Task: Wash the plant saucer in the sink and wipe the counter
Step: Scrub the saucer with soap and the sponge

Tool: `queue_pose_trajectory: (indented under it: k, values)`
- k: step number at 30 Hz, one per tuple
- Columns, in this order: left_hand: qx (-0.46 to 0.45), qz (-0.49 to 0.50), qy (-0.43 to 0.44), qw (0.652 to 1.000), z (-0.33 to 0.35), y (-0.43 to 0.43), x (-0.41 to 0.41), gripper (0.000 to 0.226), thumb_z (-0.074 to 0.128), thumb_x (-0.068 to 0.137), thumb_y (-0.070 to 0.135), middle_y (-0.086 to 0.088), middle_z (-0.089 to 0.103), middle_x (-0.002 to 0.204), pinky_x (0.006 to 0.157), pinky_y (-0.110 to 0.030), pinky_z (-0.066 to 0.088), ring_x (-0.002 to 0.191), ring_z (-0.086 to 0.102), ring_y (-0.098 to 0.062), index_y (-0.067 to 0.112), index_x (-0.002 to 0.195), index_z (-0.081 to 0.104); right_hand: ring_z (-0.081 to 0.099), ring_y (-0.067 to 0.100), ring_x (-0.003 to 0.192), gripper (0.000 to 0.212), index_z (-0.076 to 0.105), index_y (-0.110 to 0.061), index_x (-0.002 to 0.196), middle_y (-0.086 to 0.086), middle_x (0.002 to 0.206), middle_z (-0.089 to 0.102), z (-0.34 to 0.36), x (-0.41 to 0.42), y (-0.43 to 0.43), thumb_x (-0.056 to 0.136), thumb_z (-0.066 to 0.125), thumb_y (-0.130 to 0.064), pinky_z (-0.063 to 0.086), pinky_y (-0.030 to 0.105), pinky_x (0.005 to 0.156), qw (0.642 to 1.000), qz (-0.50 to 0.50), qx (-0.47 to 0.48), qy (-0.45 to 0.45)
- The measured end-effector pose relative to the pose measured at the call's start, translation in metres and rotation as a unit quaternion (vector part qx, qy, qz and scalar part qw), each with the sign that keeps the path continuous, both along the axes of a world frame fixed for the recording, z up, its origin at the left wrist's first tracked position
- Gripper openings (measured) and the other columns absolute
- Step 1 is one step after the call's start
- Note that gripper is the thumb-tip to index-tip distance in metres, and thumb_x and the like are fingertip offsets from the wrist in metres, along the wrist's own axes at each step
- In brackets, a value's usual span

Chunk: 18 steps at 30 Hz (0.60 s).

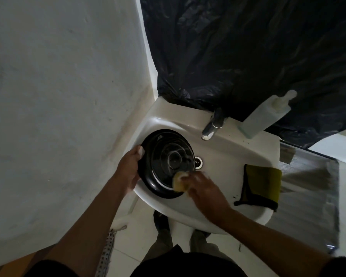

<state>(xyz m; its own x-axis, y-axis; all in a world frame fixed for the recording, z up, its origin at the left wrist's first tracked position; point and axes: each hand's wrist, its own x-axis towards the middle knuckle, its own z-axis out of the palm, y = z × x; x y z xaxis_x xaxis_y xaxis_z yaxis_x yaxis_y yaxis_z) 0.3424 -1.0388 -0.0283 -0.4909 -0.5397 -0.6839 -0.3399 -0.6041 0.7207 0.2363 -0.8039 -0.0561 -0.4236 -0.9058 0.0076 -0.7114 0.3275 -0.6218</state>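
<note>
A round black plant saucer [164, 156] with raised rings lies tilted in the left half of the white sink [228, 156]. My left hand [129, 168] grips its left rim, thumb on top. My right hand [204, 188] holds a yellow sponge [180, 181] against the saucer's lower right edge; the hand is blurred. The sink drain [198, 162] shows just right of the saucer.
A folded olive cloth with black trim [262, 184] lies on the sink's right rim. A chrome tap [212, 124] and a pale soap bottle [266, 114] stand at the back. Black plastic sheeting [248, 47] hangs behind; a white wall [58, 96] is close on the left.
</note>
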Motion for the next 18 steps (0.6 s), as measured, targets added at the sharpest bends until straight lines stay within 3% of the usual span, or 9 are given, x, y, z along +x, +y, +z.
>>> queue_pose_trajectory:
  k: [2,5,8,13,16,18]
  values:
    - [0.004,-0.003,-0.003,1.000,0.000,0.001,0.001,0.018,0.048,0.104,0.022,-0.006,0.050,0.104,0.069,-0.033,0.041,0.094,0.048,-0.022,0.030,0.090,0.057,0.059,0.028,0.102,0.037,0.064,-0.022,0.125,0.004,0.124,0.064,-0.005,-0.017,0.002,0.092,0.055,-0.009,0.056,0.043,0.078,0.996,-0.083,0.018,-0.007]
    - [0.004,-0.019,-0.006,1.000,-0.002,0.008,-0.001,0.022,0.046,0.107,0.022,-0.004,0.061,0.095,0.070,-0.032,0.044,0.089,0.056,-0.021,0.026,0.095,0.063,0.056,0.030,0.108,0.038,0.061,-0.018,0.129,0.007,0.124,0.062,0.003,-0.028,-0.024,0.093,0.055,-0.007,0.047,0.034,0.082,0.987,-0.161,0.030,0.007]
    - [-0.009,-0.057,-0.004,0.998,-0.001,0.018,-0.005,0.032,0.042,0.108,0.019,0.000,0.068,0.088,0.069,-0.032,0.044,0.086,0.060,-0.021,0.026,0.092,0.069,0.055,0.032,0.111,0.037,0.060,-0.014,0.128,0.010,0.125,0.060,0.023,-0.022,-0.064,0.091,0.055,-0.008,0.050,0.039,0.087,0.984,-0.178,-0.001,0.009]
    - [-0.001,-0.013,0.036,0.999,0.008,0.014,-0.010,0.029,0.045,0.109,0.023,-0.007,0.074,0.098,0.091,-0.038,0.052,0.095,0.069,-0.022,0.016,0.099,0.071,0.052,0.030,0.114,0.036,0.064,-0.017,0.124,0.007,0.127,0.059,0.050,0.008,-0.091,0.088,0.060,-0.015,0.054,0.037,0.081,0.996,-0.051,-0.069,0.019]
    - [0.009,0.014,0.047,0.999,0.007,-0.002,-0.003,0.028,0.046,0.108,0.024,-0.014,0.074,0.111,0.100,-0.044,0.052,0.106,0.069,-0.029,0.012,0.107,0.071,0.048,0.024,0.119,0.037,0.062,-0.023,0.126,0.002,0.134,0.056,0.049,0.017,-0.070,0.089,0.061,-0.020,0.054,0.031,0.077,0.997,0.061,-0.053,0.011]
    - [0.006,0.020,0.049,0.999,0.005,-0.009,0.004,0.028,0.045,0.109,0.025,-0.012,0.073,0.115,0.105,-0.044,0.051,0.111,0.068,-0.027,0.012,0.111,0.069,0.049,0.021,0.120,0.036,0.062,-0.026,0.123,-0.002,0.133,0.056,0.041,0.010,-0.051,0.087,0.062,-0.021,0.056,0.030,0.076,0.997,0.065,-0.028,0.014]
